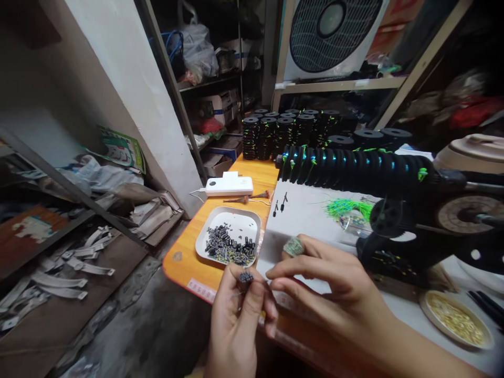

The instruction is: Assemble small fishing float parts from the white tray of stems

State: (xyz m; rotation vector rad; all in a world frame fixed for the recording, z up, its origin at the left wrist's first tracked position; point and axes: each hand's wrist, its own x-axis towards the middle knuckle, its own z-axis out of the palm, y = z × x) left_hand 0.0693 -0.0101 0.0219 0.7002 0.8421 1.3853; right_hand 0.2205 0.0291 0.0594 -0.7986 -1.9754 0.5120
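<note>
In the lower middle, my left hand (pixel 240 320) pinches a small cluster of dark bead-like pieces (pixel 246 277) between thumb and fingers. My right hand (pixel 331 283) is just right of it, thumb and forefinger closed together close to the cluster. Whatever those fingertips hold is too small to make out. A greenish wrap (pixel 293 247) sits around one finger of this hand. Beyond my left hand is a white tray (pixel 246 218) holding many small black, grey and yellowish pieces (pixel 230 244).
Behind the tray lie a white power bank (pixel 229 186) and two brown-tipped tools (pixel 238 199). A long black ribbed roller (pixel 354 168) on a machine spans the right, with green threads (pixel 348 209) below. Black spools (pixel 275 134) stand behind. A dish (pixel 427 304) holds gold-coloured parts.
</note>
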